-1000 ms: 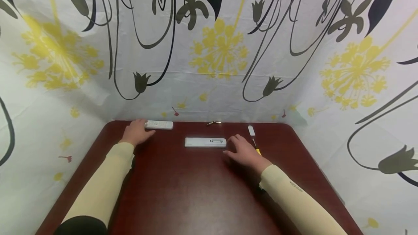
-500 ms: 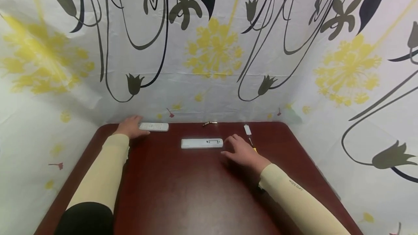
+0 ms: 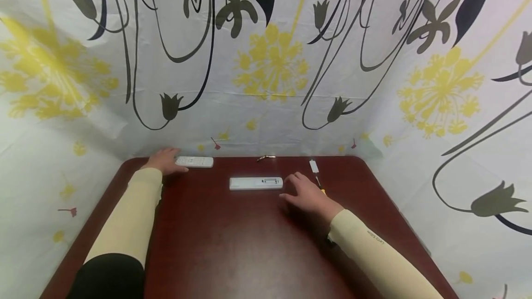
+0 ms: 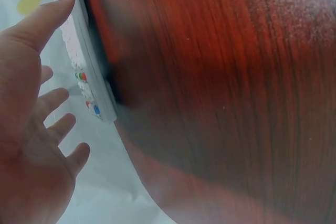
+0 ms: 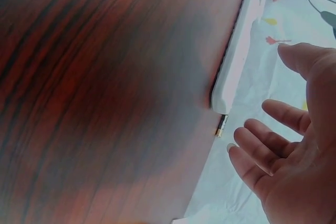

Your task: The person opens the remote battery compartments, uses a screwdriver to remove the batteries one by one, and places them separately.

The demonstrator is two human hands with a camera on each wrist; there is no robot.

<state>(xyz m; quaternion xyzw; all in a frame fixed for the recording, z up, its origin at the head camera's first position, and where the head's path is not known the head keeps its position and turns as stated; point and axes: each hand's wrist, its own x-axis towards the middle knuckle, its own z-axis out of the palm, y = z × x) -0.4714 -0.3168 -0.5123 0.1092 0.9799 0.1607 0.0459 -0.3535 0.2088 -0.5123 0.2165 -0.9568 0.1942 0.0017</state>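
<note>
My left hand [image 3: 169,161] lies at the table's far left, flat against the left end of a white remote [image 3: 195,162]. In the left wrist view that hand [image 4: 55,61] has spread, straight fingers, its thumb on the edge of the remote [image 4: 89,85], which has coloured buttons. A second white remote [image 3: 256,183] lies mid-table, its back up and a small recess showing. My right hand [image 3: 300,187] rests flat just right of it, holding nothing. In the right wrist view that hand's [image 5: 273,98] fingers are spread beside this remote [image 5: 236,59].
The dark red wooden table [image 3: 249,253] is walled in by a flowered white cloth [image 3: 270,59]. Near the far edge lies a small metallic piece [image 3: 266,157]. A small white cover [image 3: 313,166] and a thin yellow-handled tool [image 3: 321,186] lie behind my right hand.
The head view has drifted a little. Both hands and both remotes keep their places on the table.
</note>
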